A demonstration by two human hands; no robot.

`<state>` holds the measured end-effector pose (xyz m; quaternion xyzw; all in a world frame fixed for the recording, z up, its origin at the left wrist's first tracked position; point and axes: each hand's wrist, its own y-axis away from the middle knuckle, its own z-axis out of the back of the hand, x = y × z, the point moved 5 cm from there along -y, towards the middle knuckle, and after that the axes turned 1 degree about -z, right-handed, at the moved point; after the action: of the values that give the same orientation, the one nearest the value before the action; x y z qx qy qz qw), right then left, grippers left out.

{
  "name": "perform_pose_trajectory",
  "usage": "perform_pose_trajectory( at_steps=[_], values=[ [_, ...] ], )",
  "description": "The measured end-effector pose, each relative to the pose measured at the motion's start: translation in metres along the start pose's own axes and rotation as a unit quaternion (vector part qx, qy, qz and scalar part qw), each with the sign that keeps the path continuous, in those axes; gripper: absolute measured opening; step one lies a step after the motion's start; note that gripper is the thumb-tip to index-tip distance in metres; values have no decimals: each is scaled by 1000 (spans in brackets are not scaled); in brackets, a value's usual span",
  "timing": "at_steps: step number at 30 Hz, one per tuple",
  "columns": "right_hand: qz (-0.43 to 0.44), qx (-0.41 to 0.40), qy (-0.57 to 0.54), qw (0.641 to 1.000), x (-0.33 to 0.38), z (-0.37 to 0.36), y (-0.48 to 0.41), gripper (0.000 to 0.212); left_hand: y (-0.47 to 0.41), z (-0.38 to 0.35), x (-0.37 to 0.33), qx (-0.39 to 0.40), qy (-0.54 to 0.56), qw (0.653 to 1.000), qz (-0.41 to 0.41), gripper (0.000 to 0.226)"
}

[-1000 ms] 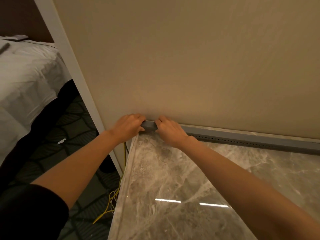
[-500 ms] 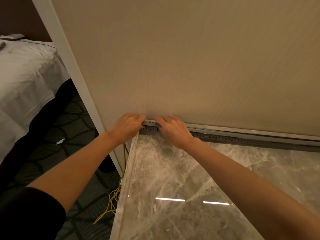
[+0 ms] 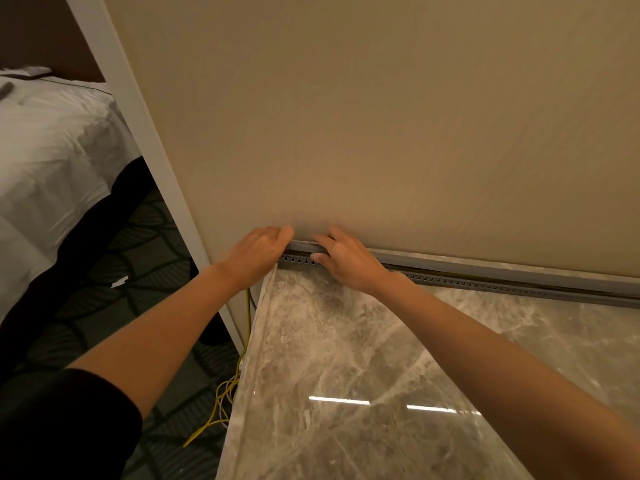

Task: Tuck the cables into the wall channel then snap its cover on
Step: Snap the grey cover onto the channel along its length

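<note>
A grey slotted wall channel runs along the foot of the beige wall, at the back of the marble counter. A lighter cover strip lies along its top at the left end. My left hand curls around that end. Beside it, my right hand pinches the strip, fingers on top and thumb underneath. Slots of the channel show between my hands. A yellow cable hangs down the counter's left edge to a loose tangle on the floor.
A white door-frame post stands at the wall's left edge. Beyond it is a bed with white linen over dark patterned carpet. The counter's left edge drops off to the floor.
Both hands stay at the channel's left end. The strip between them now sits slightly higher, and the slotted side shows beneath it where only smooth grey showed before.
</note>
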<state>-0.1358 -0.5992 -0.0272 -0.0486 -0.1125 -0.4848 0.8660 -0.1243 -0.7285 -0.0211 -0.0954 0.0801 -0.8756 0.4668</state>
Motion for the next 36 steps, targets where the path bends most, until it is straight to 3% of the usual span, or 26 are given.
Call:
perform_pose_trajectory(
  at_steps=[3,7,14,30,36],
  values=[
    [-21,26,-9,999,-1,-2,-2,35,-1,5,-4,-29,16,999,-9,50],
    [-49,24,-37,998,2,-1,-2,34,-1,-2,10,1,140,987,80,14],
    [-72,-9,-74,995,-1,9,3,37,10,-2,18,33,133,988,67,33],
    [-109,-13,-122,986,-4,0,0,32,-1,-7,19,89,194,964,161,31],
    [-103,29,-186,977,-6,1,-9,28,-7,-9,21,118,198,958,170,33]
  ],
)
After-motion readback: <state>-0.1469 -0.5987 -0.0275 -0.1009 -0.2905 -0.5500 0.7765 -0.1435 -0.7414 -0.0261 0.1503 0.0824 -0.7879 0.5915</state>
